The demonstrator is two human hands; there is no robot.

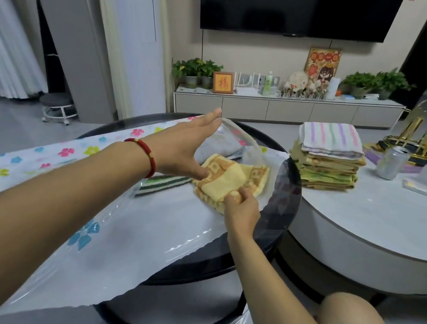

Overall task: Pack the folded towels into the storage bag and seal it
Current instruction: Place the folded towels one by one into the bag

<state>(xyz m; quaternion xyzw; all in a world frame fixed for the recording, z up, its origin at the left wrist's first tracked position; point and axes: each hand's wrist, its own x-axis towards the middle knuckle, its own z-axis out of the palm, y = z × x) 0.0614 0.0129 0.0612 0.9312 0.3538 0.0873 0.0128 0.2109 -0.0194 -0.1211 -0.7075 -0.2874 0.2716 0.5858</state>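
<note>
A clear storage bag [123, 234] with coloured flower prints lies across the round black table [287, 198]. My left hand [186, 146] lifts the bag's upper lip with its fingertips, thumb resting near a yellow folded towel [231, 181]. My right hand [241, 208] pinches that towel's near edge at the bag's mouth. A grey folded towel [221, 145] lies deeper inside the bag, and a green striped towel [161, 183] lies under the plastic to the left. A stack of folded towels [329, 154], topped by a pastel striped one, stands on the white table at the right.
The white oval table [376, 225] carries a drink can [392, 162], a gold ornament [425, 134] and a clear box. A TV cabinet with plants and frames runs along the back wall. A small stool [56, 107] stands at the left. My knee [349, 316] is at the lower right.
</note>
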